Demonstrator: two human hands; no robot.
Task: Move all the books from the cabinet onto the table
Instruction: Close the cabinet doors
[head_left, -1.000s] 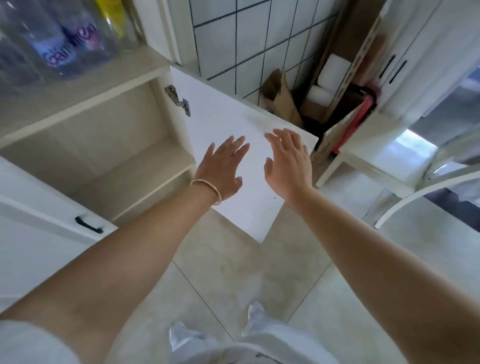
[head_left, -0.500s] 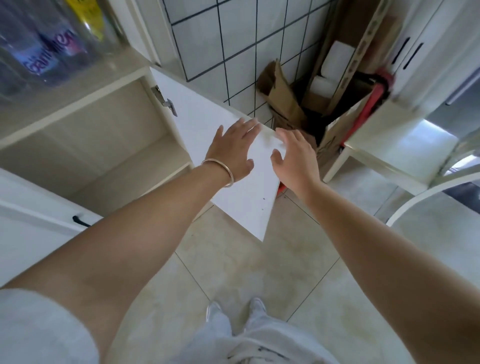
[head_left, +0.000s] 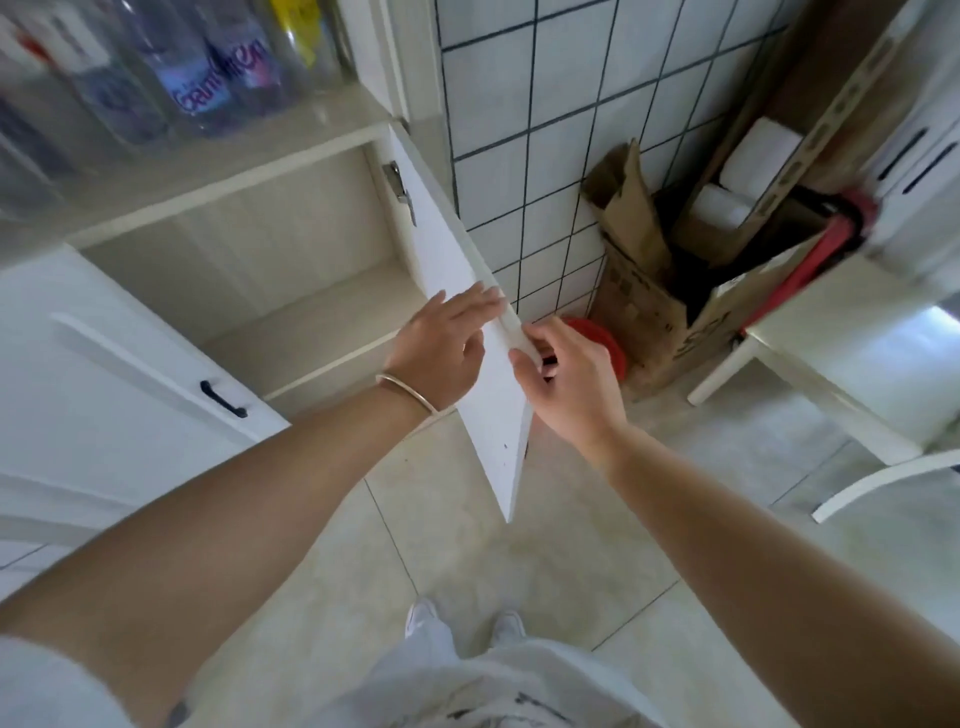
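White cabinet (head_left: 291, 270) shelves show no books; left hand (head_left: 441, 348) lies flat on the door (head_left: 467, 312), right hand (head_left: 566, 374) fingers pinch its edge; tabletop unseen.

Wore a thin metal bangle (head_left: 410, 395) on the left wrist, pale trousers (head_left: 467, 691), perhaps white shoes (head_left: 423, 616) below the bangle.

My cabinet door (head_left: 467, 332) is plain white, cabinet (head_left: 291, 270) interior cream. Wall tiles (head_left: 545, 130) white with dark grout grid. Box (head_left: 644, 312) brown cardboard, red lid (head_left: 597, 338) beside it. Black handle (head_left: 223, 400), gold bangle (head_left: 410, 395), beige floor (head_left: 519, 561).
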